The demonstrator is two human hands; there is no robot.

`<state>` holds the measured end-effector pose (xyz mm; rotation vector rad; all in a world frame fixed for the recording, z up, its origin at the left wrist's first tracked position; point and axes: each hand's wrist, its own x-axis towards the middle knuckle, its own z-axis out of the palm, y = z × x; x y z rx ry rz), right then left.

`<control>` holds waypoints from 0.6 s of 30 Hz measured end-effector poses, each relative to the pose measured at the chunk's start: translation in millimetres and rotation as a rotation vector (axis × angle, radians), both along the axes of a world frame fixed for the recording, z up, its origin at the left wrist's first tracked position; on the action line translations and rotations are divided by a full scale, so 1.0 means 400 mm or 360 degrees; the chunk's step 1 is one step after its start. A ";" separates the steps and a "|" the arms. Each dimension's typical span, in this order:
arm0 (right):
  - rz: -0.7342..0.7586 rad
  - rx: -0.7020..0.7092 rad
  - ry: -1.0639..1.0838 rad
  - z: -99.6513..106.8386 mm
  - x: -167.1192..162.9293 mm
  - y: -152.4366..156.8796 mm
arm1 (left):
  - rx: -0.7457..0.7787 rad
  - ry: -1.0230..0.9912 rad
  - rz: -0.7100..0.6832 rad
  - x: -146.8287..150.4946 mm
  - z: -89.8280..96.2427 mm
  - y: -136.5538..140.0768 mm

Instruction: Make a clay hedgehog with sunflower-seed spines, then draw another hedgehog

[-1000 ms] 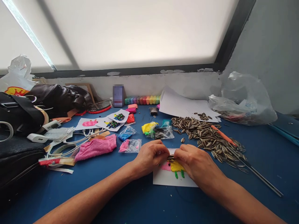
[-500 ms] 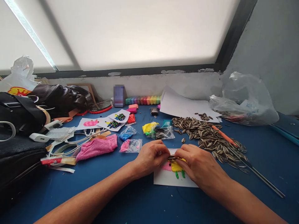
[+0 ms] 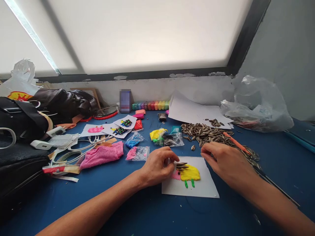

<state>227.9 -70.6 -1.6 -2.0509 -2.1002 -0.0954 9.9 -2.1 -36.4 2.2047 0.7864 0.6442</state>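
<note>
On the white rectangular paper (image 3: 206, 188) before the person, the flat yellow clay body (image 3: 192, 172), pink clay head (image 3: 175, 176) and two green clay legs (image 3: 186, 184) are in place; a few dark striped seeds (image 3: 182, 166) lie at the body's upper left, and the rest of it is bare. The left hand (image 3: 157, 165) has thumb and forefinger slightly apart beside these seeds. The right hand (image 3: 223, 160) is bent near the paper's upper right corner, by the loose heap of striped seeds (image 3: 200, 132), but I cannot tell whether its fingertips meet or hold something.

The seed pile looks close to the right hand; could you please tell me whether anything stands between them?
Nothing visible stands between the right hand and the seed pile. One loose seed lies left of the hand, and the orange handle rests on the pile's right part.
</note>
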 end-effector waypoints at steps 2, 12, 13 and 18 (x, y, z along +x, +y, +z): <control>-0.0042 0.0017 -0.0029 -0.009 0.012 0.006 | -0.0010 -0.0004 0.0001 0.001 -0.001 0.001; 0.0217 0.0158 -0.0107 -0.063 0.017 0.050 | 0.0052 0.0026 0.0014 0.002 -0.008 -0.001; 0.0225 0.0155 -0.0116 -0.066 0.016 0.055 | 0.0055 0.0028 0.0019 0.002 -0.008 -0.001; 0.0251 0.0138 -0.0143 -0.070 0.014 0.065 | 0.0063 0.0047 0.0019 0.002 -0.008 0.000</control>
